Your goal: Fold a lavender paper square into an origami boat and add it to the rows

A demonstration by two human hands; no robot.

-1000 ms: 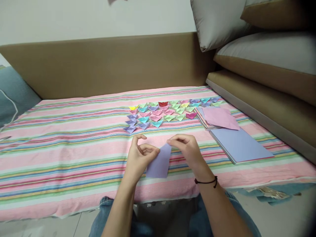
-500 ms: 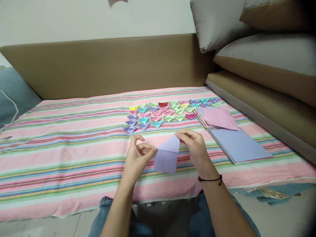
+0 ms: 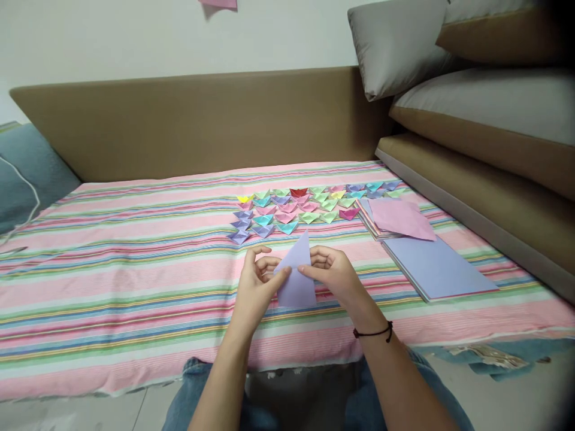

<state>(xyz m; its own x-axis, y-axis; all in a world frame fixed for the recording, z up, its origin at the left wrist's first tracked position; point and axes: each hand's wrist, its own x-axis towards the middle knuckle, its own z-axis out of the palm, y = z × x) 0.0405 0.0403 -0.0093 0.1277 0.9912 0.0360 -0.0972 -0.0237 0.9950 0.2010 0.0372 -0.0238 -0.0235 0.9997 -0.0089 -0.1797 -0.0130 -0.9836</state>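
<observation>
A lavender sheet of folding paper [image 3: 296, 290] is held up between my hands over the striped cloth. Its upper part is folded into a slanted flap that rises to a point, and the lower part hangs as a flat rectangle. My left hand [image 3: 257, 278] pinches the left edge, thumb in front along the fold and fingers behind. On the other edge, my right hand [image 3: 331, 272] grips with its thumb near the fold line and its fingers curled behind. Beyond my hands lie rows of small folded paper boats [image 3: 286, 216] in several colours.
To the right lies a stack of blue-lavender paper [image 3: 442, 269], with pink sheets [image 3: 402, 218] on another pile behind it. Grey and brown cushions [image 3: 485, 114] are piled along the right side. A brown backrest [image 3: 202, 129] stands at the back of the striped cloth [image 3: 112, 287].
My right hand has slid down from the paper's top corner to the fold line. Both thumbs now press near the fold, and the paper has shifted slightly left.
</observation>
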